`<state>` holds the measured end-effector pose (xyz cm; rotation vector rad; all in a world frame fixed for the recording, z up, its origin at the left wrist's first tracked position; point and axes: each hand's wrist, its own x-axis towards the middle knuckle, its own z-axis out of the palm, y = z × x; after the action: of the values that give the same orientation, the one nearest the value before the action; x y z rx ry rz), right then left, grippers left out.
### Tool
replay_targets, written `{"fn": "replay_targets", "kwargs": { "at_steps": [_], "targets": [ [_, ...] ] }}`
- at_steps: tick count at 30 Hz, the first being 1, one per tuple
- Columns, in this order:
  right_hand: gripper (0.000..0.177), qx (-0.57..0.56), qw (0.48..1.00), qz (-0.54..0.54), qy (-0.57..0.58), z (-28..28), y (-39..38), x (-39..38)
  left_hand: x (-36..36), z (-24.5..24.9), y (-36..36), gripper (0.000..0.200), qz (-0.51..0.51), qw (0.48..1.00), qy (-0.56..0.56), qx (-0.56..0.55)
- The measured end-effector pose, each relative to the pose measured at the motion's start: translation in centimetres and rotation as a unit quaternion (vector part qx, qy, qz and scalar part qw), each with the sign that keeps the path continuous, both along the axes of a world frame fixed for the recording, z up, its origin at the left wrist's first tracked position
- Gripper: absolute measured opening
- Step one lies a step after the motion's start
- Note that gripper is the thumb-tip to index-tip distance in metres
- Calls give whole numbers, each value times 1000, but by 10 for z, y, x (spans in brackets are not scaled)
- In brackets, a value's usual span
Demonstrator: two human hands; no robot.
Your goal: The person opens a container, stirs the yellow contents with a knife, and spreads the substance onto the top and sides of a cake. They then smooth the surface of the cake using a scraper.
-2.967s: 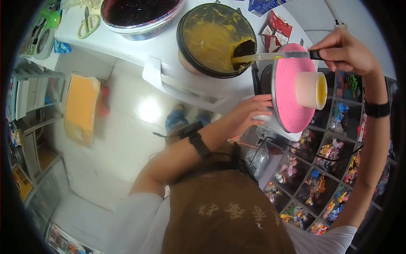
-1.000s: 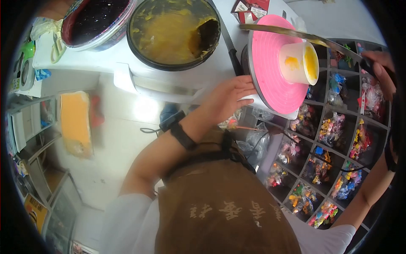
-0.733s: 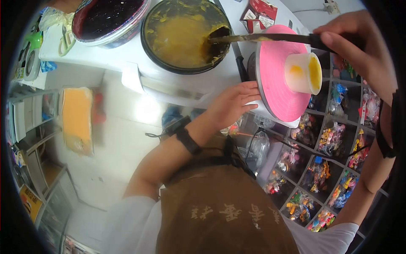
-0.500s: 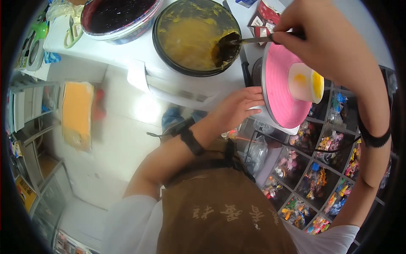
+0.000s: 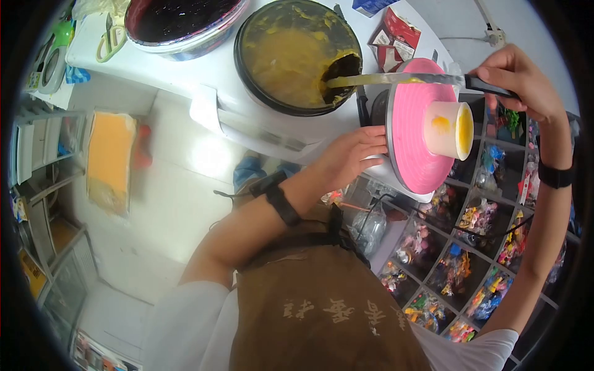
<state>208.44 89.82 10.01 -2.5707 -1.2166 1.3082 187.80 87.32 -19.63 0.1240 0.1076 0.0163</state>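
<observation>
My right hand [image 5: 520, 80] is closed around the black handle of a long palette knife [image 5: 399, 78], whose metal blade is smeared with yellow. The blade's tip reaches the dark hollow in a round black tub [image 5: 291, 59] of yellow, glossy gel. A pink, ridged turntable [image 5: 411, 130] carries a white cup [image 5: 442, 130] with yellow patches on its side and rim. The blade passes across the turntable's far part, beyond the cup. My left hand [image 5: 352, 154] has its fingers stretched out, with the tips touching the turntable's near edge.
A tub of dark red gel [image 5: 185, 21] and green-handled scissors [image 5: 111, 43] lie on the white table [image 5: 167, 74]. Behind the turntable is a torn red box [image 5: 396, 37]. Below it, a grey compartment rack [image 5: 464, 247] holds small bagged toys. An orange-topped stool [image 5: 111, 154] stands on the floor.
My right hand has moved right and away from the tub, drawing the palette knife's blade further out, its yellow smear now visible. My left hand stays at the turntable's edge.
</observation>
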Motion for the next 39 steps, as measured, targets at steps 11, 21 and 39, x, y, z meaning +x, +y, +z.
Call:
{"fn": "replay_targets", "kwargs": {
  "at_steps": [11, 21, 39],
  "targets": [
    [20, 143, 937, 203, -246, 75, -119, -2, 6, -14, -5, 59, -15, 995, -55, 87],
    [29, 67, 889, 327, -314, 85, -131, -42, 12, 3, 8, 55, 4, 1000, -6, -17],
    [20, 35, 956, 64, -283, 92, -107, -66, 5, 1, -3, 54, -8, 1000, -10, -27]
  ]
}}
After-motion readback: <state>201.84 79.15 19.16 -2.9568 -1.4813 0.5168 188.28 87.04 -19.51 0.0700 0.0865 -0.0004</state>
